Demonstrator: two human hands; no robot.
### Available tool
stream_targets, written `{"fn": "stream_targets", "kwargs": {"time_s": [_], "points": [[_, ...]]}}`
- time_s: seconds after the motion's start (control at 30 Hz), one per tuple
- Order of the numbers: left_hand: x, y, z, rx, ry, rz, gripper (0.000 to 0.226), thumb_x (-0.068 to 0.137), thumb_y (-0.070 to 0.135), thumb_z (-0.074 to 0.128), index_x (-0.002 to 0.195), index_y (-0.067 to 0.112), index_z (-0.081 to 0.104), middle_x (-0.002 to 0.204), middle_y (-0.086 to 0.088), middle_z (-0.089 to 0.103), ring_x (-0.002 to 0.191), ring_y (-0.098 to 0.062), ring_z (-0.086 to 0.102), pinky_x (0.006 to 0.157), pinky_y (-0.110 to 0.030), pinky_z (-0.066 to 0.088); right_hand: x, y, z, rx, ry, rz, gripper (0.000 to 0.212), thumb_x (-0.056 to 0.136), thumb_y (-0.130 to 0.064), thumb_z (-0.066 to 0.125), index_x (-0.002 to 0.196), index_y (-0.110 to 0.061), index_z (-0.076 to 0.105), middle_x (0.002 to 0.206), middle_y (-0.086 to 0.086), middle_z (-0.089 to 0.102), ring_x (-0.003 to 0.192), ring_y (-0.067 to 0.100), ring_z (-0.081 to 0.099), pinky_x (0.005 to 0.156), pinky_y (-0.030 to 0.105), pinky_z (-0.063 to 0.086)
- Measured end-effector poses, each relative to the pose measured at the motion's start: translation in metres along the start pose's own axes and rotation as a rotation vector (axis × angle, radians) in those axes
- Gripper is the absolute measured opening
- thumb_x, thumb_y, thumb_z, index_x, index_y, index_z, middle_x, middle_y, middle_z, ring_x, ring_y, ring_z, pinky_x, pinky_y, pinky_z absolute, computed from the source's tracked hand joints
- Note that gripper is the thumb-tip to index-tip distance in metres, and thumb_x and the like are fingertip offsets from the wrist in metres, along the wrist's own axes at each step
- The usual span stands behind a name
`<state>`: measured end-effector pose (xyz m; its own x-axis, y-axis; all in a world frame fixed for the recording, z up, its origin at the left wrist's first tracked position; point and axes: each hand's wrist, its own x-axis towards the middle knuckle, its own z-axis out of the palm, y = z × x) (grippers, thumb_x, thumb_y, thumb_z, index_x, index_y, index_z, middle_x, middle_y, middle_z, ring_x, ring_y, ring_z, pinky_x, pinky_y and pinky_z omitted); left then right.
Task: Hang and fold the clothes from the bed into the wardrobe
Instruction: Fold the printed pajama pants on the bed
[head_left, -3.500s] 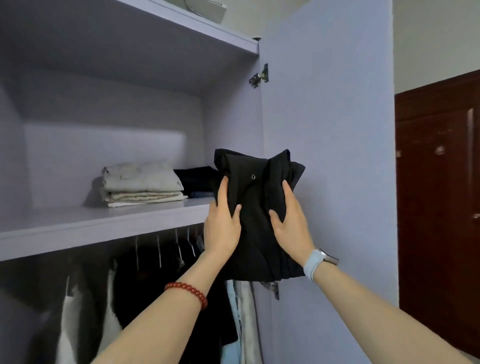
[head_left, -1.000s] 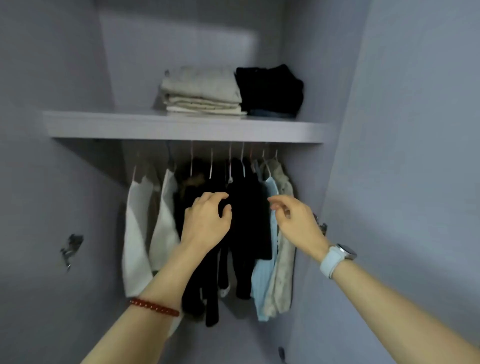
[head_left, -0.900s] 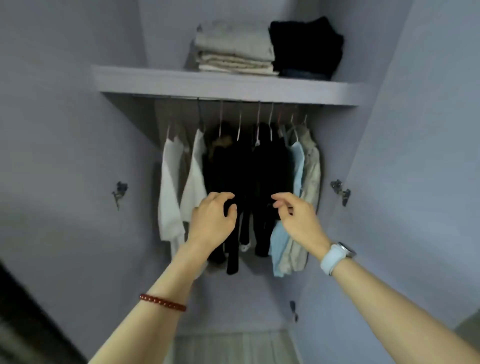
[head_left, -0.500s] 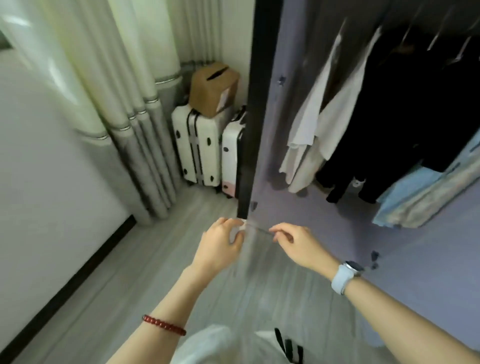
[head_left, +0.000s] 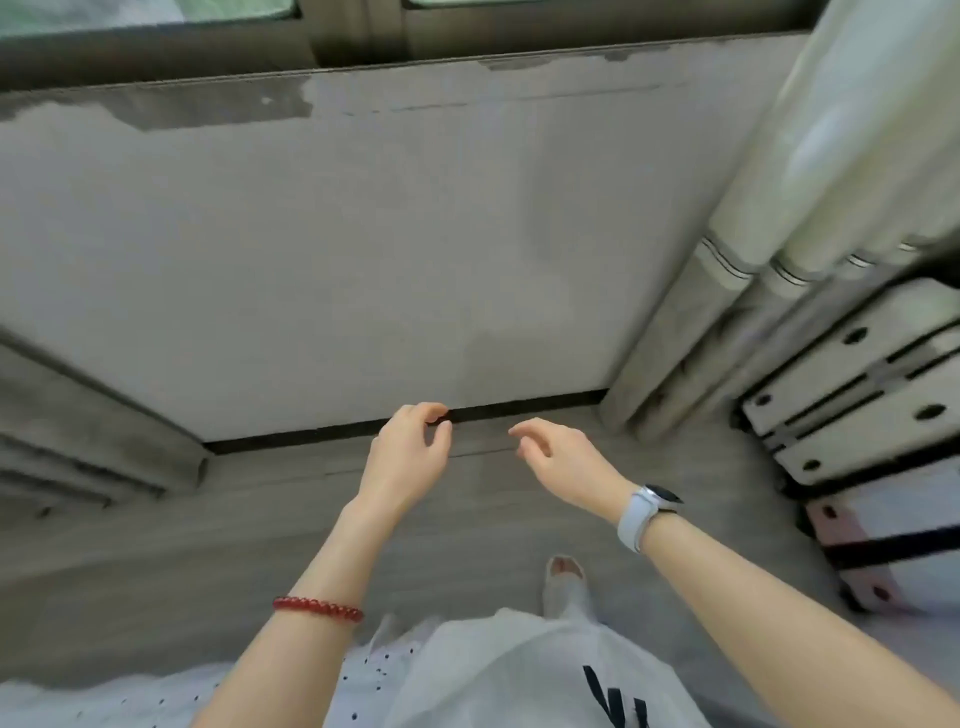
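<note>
both hands were empty, left hand (head_left: 408, 452) loosely curled, right hand (head_left: 563, 460) relaxed open; i judged myself between garments, needing the bed next.

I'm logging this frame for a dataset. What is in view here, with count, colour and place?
window: one, dark frame, top edge
wall: one, pale grey, centre
skirting: one strip, black, foot of the wall
floor: grey wood look, lower half
curtain: one, cream, upper right
suitcases: white, lower one with pink corners, right edge; count unclear
bracelet: one, red beads, left wrist
watch: one, white strap, right wrist
clothing: white, bottom edge
foot: one, below the right hand
left hand: empty, fingers loosely curled
right hand: empty, fingers loosely curled
</note>
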<state>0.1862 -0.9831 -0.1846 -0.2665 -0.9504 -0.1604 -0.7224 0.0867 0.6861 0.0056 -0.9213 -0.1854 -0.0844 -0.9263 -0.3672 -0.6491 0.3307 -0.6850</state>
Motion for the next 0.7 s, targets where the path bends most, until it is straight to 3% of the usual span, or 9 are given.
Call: {"fn": "stream_targets", "kwargs": {"time_s": [0.23, 0.33, 0.43, 0.6, 0.7], "points": [[0.025, -0.059, -0.086, -0.058, 0.436, -0.43, 0.028, 0.094, 0.021, 0.049, 0.119, 0.015, 0.06, 0.117, -0.001, 0.059, 0.108, -0.017, 0.055, 0.091, -0.024, 0.038, 0.141, -0.102, 0.027, -0.176, -0.342, -0.36, 0.033, 0.097, -0.02, 0.034, 0.124, -0.018, 0.054, 0.111, 0.001, 0.065, 0.103, 0.018, 0.06, 0.094, 0.034, 0.046], [0.007, -0.071, -0.116, -0.072, 0.629, -0.599, 0.027, 0.094, 0.02, 0.05, 0.119, 0.015, 0.06, 0.116, -0.001, 0.059, 0.102, -0.012, 0.054, 0.083, -0.016, 0.032, 0.172, -0.156, 0.057, -0.259, -0.501, -0.526, 0.034, 0.097, -0.019, 0.034, 0.124, -0.017, 0.054, 0.11, 0.0, 0.064, 0.103, 0.018, 0.059, 0.087, 0.026, 0.043], [-0.026, -0.086, -0.135, -0.086, 0.764, -0.758, 0.027, 0.094, 0.019, 0.05, 0.118, 0.015, 0.06, 0.116, -0.001, 0.059, 0.102, -0.012, 0.054, 0.082, -0.014, 0.031, 0.174, -0.205, 0.095, -0.297, -0.621, -0.686, 0.034, 0.097, -0.018, 0.035, 0.125, -0.016, 0.054, 0.114, 0.002, 0.063, 0.107, 0.019, 0.055, 0.081, 0.023, 0.037], [-0.104, -0.124, -0.163, -0.145, 1.005, -1.034, 0.026, 0.095, 0.018, 0.049, 0.118, 0.012, 0.061, 0.117, -0.004, 0.06, 0.106, -0.017, 0.056, 0.091, -0.023, 0.039, 0.153, -0.272, 0.179, -0.349, -0.875, -0.875, 0.035, 0.096, -0.017, 0.036, 0.126, -0.015, 0.054, 0.119, 0.004, 0.062, 0.113, 0.021, 0.054, 0.088, 0.026, 0.039], [-0.138, -0.161, -0.18, -0.165, 1.112, -1.129, 0.025, 0.095, 0.017, 0.05, 0.116, 0.011, 0.062, 0.118, -0.004, 0.061, 0.105, -0.017, 0.057, 0.088, -0.021, 0.038, 0.142, -0.307, 0.233, -0.406, -0.976, -0.953, 0.035, 0.096, -0.015, 0.035, 0.126, -0.015, 0.053, 0.122, 0.003, 0.061, 0.114, 0.022, 0.053, 0.088, 0.025, 0.039]]}}
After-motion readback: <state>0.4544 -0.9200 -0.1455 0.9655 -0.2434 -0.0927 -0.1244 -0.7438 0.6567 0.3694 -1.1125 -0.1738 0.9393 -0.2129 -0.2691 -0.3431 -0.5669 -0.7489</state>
